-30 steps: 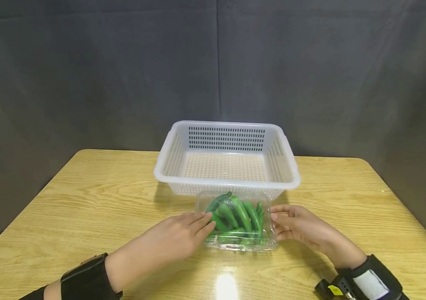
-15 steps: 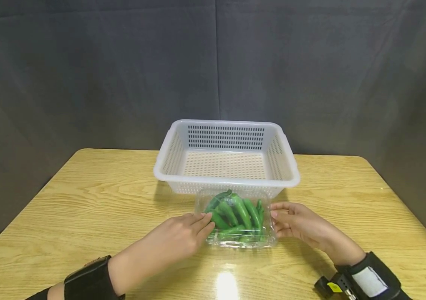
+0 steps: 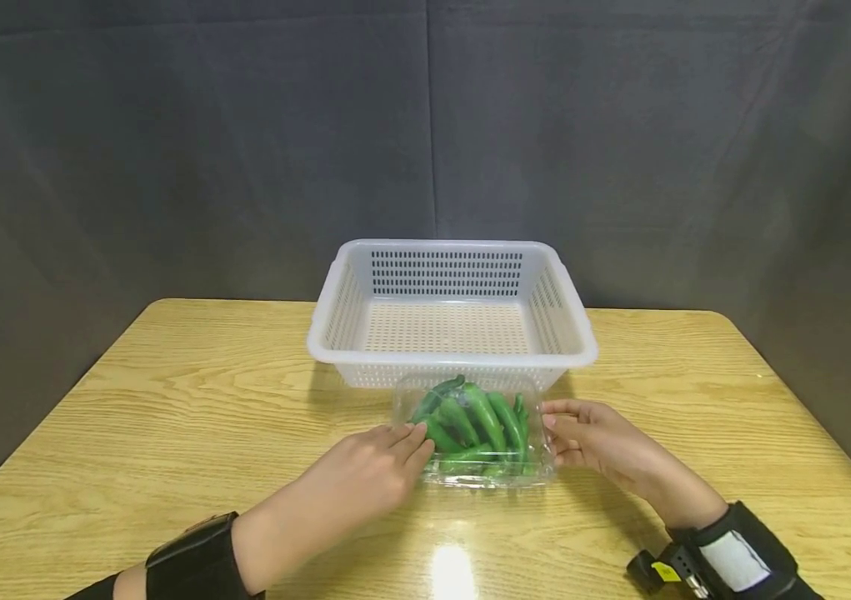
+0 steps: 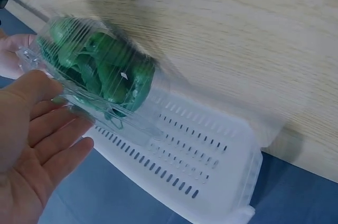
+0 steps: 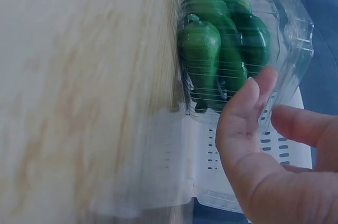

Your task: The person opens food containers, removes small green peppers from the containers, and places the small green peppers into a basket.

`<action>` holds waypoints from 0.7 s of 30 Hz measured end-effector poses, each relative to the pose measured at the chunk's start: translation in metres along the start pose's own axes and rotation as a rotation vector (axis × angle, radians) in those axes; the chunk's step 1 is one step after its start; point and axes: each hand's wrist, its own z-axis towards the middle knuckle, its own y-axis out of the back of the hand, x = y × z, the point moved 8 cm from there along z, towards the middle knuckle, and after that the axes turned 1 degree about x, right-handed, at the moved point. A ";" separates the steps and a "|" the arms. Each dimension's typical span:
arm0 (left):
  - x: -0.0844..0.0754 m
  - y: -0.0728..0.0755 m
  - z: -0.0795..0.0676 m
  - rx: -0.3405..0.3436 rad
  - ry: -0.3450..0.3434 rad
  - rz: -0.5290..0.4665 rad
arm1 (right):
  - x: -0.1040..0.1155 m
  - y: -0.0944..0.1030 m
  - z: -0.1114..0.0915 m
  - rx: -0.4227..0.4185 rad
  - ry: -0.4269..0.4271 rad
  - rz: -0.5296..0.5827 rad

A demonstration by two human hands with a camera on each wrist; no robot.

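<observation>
A clear plastic clamshell container (image 3: 470, 482) full of green peppers (image 3: 487, 417) lies on the table just in front of the white basket, in the head view. My left hand (image 3: 374, 468) grips its left side, with fingers over the top edge. In the left wrist view, the thumb and fingers (image 4: 58, 129) straddle the clear rim. On the right side, my right hand (image 3: 598, 442) pinches the container's edge. The right wrist view has the right hand (image 5: 264, 155) at the plastic flange, peppers (image 5: 199, 47) showing through the ribbed wall.
A white perforated plastic basket (image 3: 452, 363) stands behind the container, with its holed floor visible. Both sit on a light wood-grain table (image 3: 192, 433). A dark grey cloth (image 3: 245, 150) hangs behind the table's far edge.
The pepper container has shifted slightly away from the person, toward the basket. Both hands have moved along with it, keeping their places at its sides.
</observation>
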 end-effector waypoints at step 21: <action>-0.011 -0.004 0.001 0.115 -0.014 0.129 | 0.000 -0.002 -0.002 -0.050 -0.022 -0.004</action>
